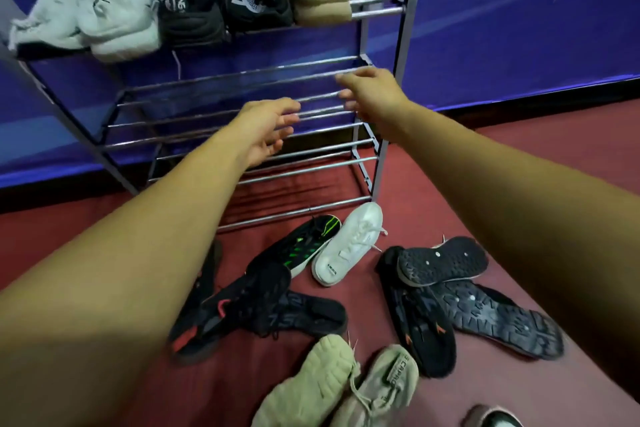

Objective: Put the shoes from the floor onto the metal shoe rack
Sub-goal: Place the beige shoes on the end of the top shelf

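Left hand (266,130) & right hand (370,97) are hovering spread, empty, by rack (242,74) mid shelf; shoes (349,246) risking slipping thru bars if misplaced.

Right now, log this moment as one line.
left hand: open, empty | right hand: open, empty | metal shoe rack: top shelf loaded | white shoe: on floor

Rack (242,74) at 12 o'clock, wall (519,45) behind it; a row of shoes (194,7) sits side by side on its top shelf. On the floor (408,218) before the rack, toward 6 o'clock: two sneakers (349,243) touching just below the lowest rails, laced shoe (256,298) at 7 lying over another, sandals (443,262) stacked at 4, a pair (304,388) nearest. Left hand (266,128) at 11 and right hand (370,94) at 1, both before the middle shelves.
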